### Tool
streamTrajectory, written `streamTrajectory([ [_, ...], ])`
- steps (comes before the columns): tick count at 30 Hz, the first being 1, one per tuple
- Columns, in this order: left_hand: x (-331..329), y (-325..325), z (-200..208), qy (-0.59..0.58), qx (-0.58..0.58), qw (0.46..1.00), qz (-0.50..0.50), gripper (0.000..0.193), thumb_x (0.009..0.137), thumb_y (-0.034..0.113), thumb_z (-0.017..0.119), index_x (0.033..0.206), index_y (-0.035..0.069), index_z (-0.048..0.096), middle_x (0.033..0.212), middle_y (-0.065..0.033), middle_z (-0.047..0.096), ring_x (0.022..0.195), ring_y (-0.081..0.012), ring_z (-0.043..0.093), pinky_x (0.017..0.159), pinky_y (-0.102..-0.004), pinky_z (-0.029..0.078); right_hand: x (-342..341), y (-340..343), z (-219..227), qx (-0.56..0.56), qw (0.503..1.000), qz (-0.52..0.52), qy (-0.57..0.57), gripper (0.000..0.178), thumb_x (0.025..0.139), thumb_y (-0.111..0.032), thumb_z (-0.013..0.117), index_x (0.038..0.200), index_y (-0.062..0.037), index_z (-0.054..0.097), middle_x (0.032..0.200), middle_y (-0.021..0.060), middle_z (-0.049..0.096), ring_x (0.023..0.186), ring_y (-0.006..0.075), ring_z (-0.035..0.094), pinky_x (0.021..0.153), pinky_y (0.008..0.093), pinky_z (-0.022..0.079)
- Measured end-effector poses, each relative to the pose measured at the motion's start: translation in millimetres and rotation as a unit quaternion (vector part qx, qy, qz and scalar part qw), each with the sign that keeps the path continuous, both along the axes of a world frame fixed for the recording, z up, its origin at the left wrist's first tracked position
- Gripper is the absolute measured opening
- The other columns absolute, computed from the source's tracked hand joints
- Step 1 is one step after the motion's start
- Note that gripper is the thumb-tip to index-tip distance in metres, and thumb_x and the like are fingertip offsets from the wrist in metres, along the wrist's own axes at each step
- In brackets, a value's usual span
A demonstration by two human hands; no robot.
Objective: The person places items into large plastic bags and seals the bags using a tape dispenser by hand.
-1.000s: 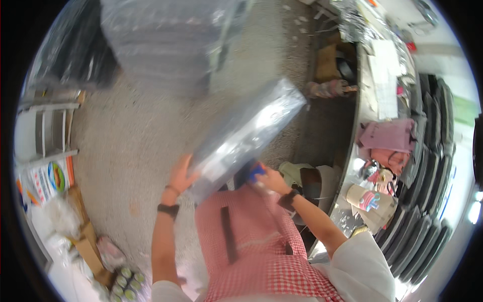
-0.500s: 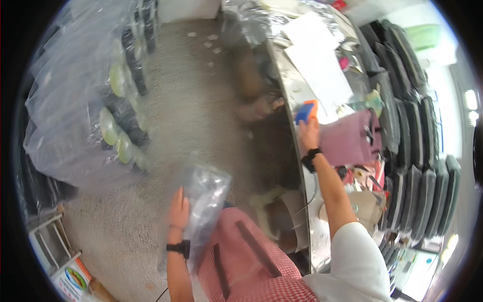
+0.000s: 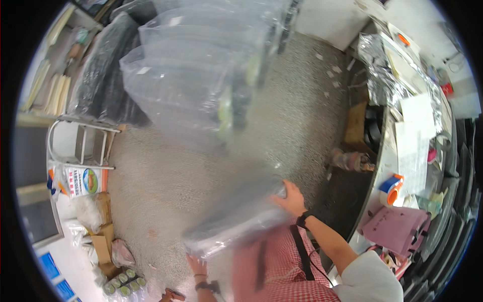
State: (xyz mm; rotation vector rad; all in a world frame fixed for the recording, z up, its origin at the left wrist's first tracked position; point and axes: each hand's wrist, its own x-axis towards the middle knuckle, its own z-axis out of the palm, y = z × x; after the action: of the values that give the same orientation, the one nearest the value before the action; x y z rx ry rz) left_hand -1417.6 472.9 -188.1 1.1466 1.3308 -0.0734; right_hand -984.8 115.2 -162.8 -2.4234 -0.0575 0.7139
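Note:
A dark, flat package in clear plastic (image 3: 241, 216) is tilted in front of my apron, its far part smeared by motion. My right hand (image 3: 292, 198) grips its right end, with the thumb and fingers bent over the edge. At the near left corner, my left hand (image 3: 197, 266) holds the package's lower edge, its fingertips partly tucked against the plastic. On the worktable (image 3: 370, 201) to my right lies a blue and orange tape roll (image 3: 391, 190), apart from both hands.
Large plastic-covered dark items (image 3: 186, 75) stand ahead. A step stool (image 3: 85, 143), a cardboard box (image 3: 104, 244) and a group of cans (image 3: 123, 283) line the left. White sheets (image 3: 415, 136) and a pink bag (image 3: 395, 229) lie on the worktable.
My right hand has left the tape roll on the worktable and come across to the package. The package has swung to lie more crosswise between both hands. The view has turned left.

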Motion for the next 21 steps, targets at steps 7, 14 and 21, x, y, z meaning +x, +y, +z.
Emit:
streamTrajectory([
  [7, 35.7, 45.7, -52.7, -0.007, 0.336, 0.929, 0.155, 0.039, 0.090, 0.008, 0.054, 0.126, -0.006, 0.047, 0.118, -0.0158, 0.055, 0.100, -0.0223, 0.054, 0.088, -0.0330, 0.044, 66.6, 69.1, -27.7, -0.011, 0.999, -0.001, -0.051, 0.059, 0.077, -0.055, 0.063, 0.090, 0.0020, 0.054, 0.072, 0.0230, 0.061, 0.071, 0.0416, 0.061, 0.064, 0.0474, 0.047],
  [14, 153.6, 62.7, -10.8, 0.028, 0.403, 0.912, 0.062, 0.017, 0.091, 0.010, 0.055, 0.093, -0.007, 0.060, 0.082, -0.0076, 0.060, 0.075, -0.0160, 0.051, 0.070, -0.0314, 0.045, 73.9, 7.9, -65.4, -0.091, 0.982, 0.030, -0.163, 0.030, 0.091, -0.029, 0.051, 0.084, -0.0006, 0.058, 0.071, 0.0225, 0.061, 0.068, 0.0434, 0.059, 0.063, 0.0513, 0.047],
  [21, 180.2, 26.0, 51.6, -0.017, 0.381, 0.915, -0.129, 0.012, 0.088, 0.005, 0.053, 0.084, -0.005, 0.058, 0.074, -0.0053, 0.056, 0.071, -0.0128, 0.050, 0.065, -0.0274, 0.042, -73.7, -151.2, -21.6, -0.099, 0.965, -0.167, -0.175, 0.029, 0.091, -0.024, 0.051, 0.073, -0.0014, 0.052, 0.070, 0.0248, 0.055, 0.071, 0.0461, 0.054, 0.058, 0.0533, 0.041],
])
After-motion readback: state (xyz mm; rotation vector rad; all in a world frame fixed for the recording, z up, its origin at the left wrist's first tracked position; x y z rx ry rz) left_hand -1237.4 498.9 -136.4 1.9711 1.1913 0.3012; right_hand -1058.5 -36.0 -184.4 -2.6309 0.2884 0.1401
